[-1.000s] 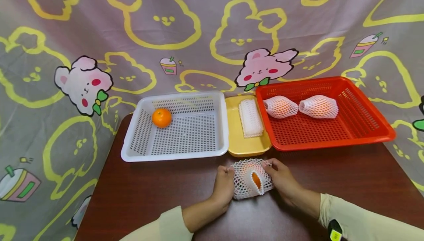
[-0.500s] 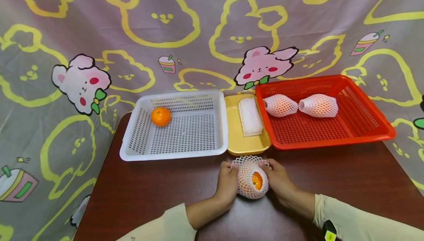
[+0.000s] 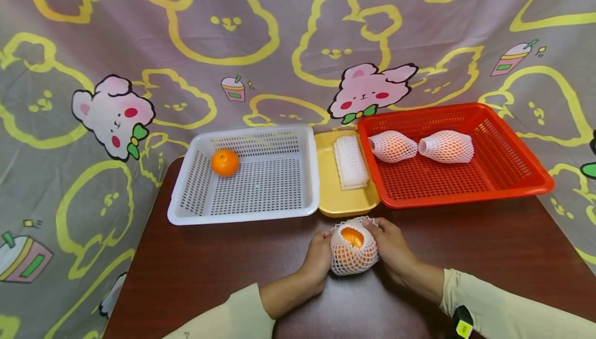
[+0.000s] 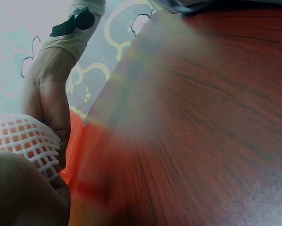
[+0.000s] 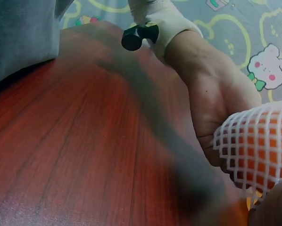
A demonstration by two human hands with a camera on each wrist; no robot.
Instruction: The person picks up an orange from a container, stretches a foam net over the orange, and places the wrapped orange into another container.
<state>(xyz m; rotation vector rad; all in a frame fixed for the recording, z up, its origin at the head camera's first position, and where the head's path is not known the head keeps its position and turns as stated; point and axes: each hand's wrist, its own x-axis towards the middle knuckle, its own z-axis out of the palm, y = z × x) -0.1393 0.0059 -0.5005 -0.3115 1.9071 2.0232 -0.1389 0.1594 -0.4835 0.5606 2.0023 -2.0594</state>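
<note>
Both hands hold an orange in a white foam net sleeve (image 3: 355, 260) above the near middle of the table. Bare orange peel (image 3: 352, 236) shows through the round opening at the top. My left hand (image 3: 318, 257) grips the sleeve's left side, with the thumb near its upper edge. On the opposite side, my right hand (image 3: 395, 250) pinches the sleeve's rim with thumb and fingers. In the left wrist view the net sleeve (image 4: 30, 139) lies between the two hands. The right wrist view shows orange colour through the net mesh (image 5: 259, 143); the fingertips beneath are mostly hidden.
A white basket (image 3: 242, 218) at the left holds one bare orange (image 3: 225, 163). Beside it, a yellow tray (image 3: 328, 194) holds white foam net sleeves (image 3: 351, 163). Two net-covered oranges (image 3: 396, 147) lie in the red basket (image 3: 470, 200) at the right. A patterned curtain (image 3: 279, 33) hangs behind.
The sleeve, stretched wide a second ago, now fits round the orange. Its opening has turned from the near side up to the top. Both hands keep their hold.
</note>
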